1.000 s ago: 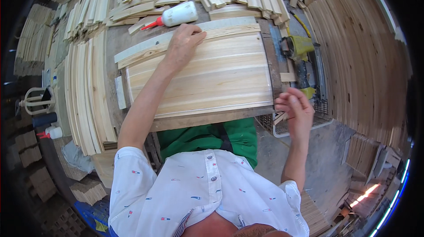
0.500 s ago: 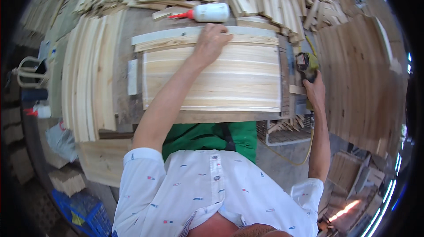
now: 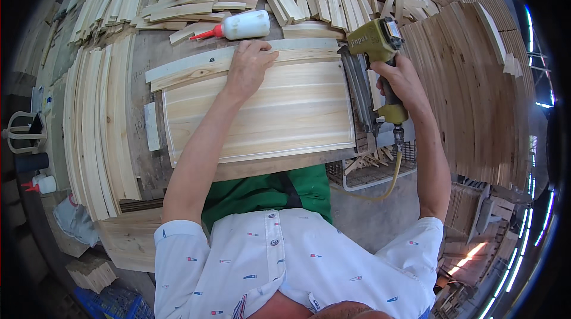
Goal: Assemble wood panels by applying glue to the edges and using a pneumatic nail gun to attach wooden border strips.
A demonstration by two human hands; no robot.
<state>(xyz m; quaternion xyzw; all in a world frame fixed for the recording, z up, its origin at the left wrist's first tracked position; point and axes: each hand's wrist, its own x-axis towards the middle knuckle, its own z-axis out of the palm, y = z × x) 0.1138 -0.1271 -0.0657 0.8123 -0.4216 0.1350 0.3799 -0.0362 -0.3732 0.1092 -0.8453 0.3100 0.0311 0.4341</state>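
While our left hand rests on the wooden strip at the panel's far side, gripping or not we cannot tell, our right hand holds the nail gun by the desk's right edge; the panel lies along the near edge.

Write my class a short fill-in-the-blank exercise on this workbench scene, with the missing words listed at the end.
1. A nail gun with a yellow hose is held in the person's ____ hand.
2. The other hand lies over strips along the far edge of a panel made of ____.
3. Beyond it, a white bottle lies on its ____.
4. The bottle's nozzle is coloured ____.

Missing words: right; wood; side; red.
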